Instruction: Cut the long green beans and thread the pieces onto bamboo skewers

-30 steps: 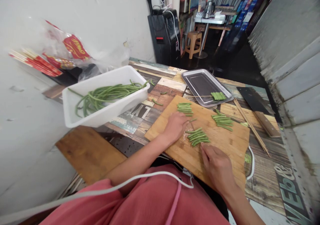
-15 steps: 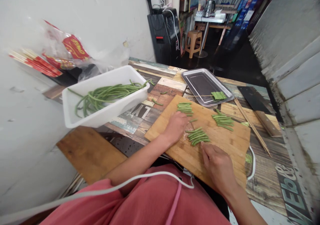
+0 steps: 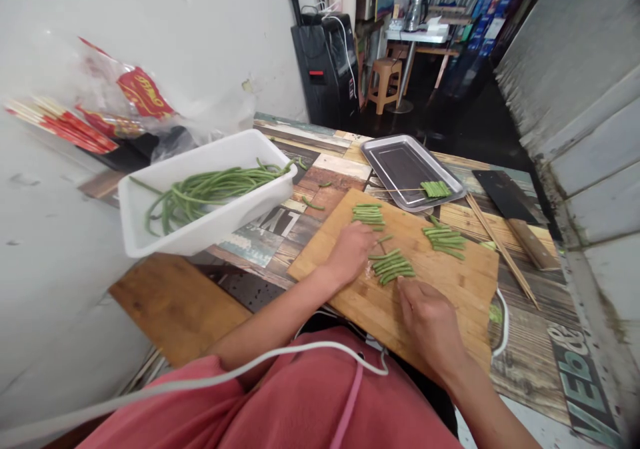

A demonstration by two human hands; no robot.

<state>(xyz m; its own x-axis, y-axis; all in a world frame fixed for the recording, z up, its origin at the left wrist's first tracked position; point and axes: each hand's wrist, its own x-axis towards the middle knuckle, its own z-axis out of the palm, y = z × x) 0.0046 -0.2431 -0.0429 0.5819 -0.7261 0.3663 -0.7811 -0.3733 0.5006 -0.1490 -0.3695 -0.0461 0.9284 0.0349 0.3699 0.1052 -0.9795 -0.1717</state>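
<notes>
Fingers (image 3: pixel 369 239) of the left hand (image 3: pixel 350 254) curl down against the left end of a small pile of cut green beans (image 3: pixel 393 266) at the middle of the cutting board (image 3: pixel 450 282). The right hand (image 3: pixel 433 326) lies on the board's near side, fingers held together and reaching the pile's near-right end. Little has moved in the past second: both hands stay bracketing the same pile, the right one a touch closer and the pieces lying slightly tighter, which reads as squaring up rather than lifting. A second pile (image 3: pixel 369 214) sits at the board's far-left corner and a third pile (image 3: pixel 445 239) toward its far right. Just beyond the board, a steel tray (image 3: pixel 400 162) holds a skewered bunch (image 3: pixel 436 188). Bamboo skewers (image 3: pixel 500 249) and a cleaver (image 3: pixel 510 202) lie right of the board. On the bench (image 3: pixel 280 232) to its left, a white tub (image 3: pixel 225 219) holds long beans (image 3: pixel 210 188). The fingertips are hidden beneath the hands, so whether either hand pinches a bean cannot be told.
</notes>
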